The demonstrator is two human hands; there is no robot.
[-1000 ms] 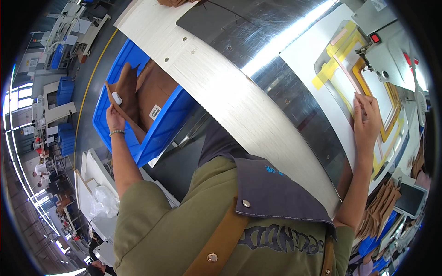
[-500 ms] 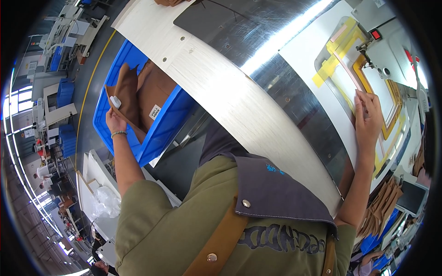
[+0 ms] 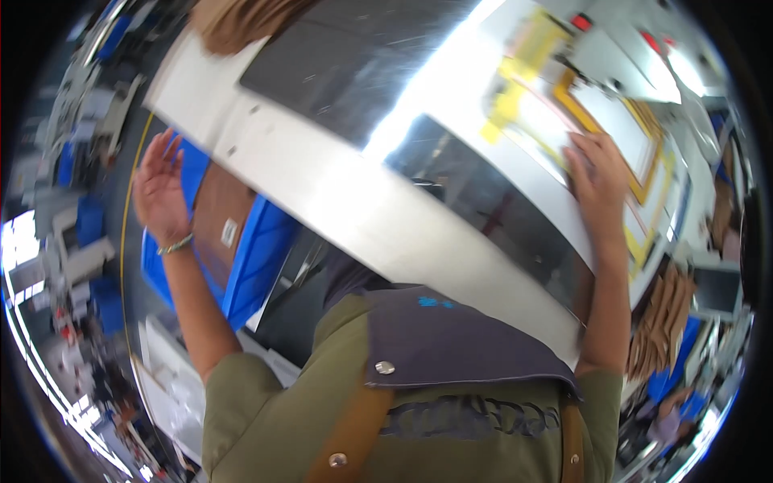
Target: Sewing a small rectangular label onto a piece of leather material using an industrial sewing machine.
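Note:
My left hand point(image 3: 161, 189) is raised above the blue bin point(image 3: 256, 249), its fingers spread and holding nothing. In the bin lies brown fabric point(image 3: 216, 211) with a small white label point(image 3: 229, 232). Over at the sewing machine point(image 3: 632, 68), my right hand point(image 3: 600, 173) has its fingers bent over the edge of a flat sewing template point(image 3: 555, 121). That template is pale, with yellow tape point(image 3: 506, 105) on it and a yellow inner frame point(image 3: 574, 101) near the machine head. Motion blurs the right fingertips a little.
A pale worktable edge point(image 3: 322, 193) runs diagonally between bin and machine, beside a dark shiny plate point(image 3: 338, 64). Brown fabric point(image 3: 237, 24) lies at the table's far end. More brown pieces point(image 3: 660, 322) hang at the right. A white stand point(image 3: 165, 354) stands at lower left.
My left hand has let go of the brown fabric piece and lifted away, fingers spread. The fabric now lies flatter in the bin. My right hand stays at the template; the whole view has shifted.

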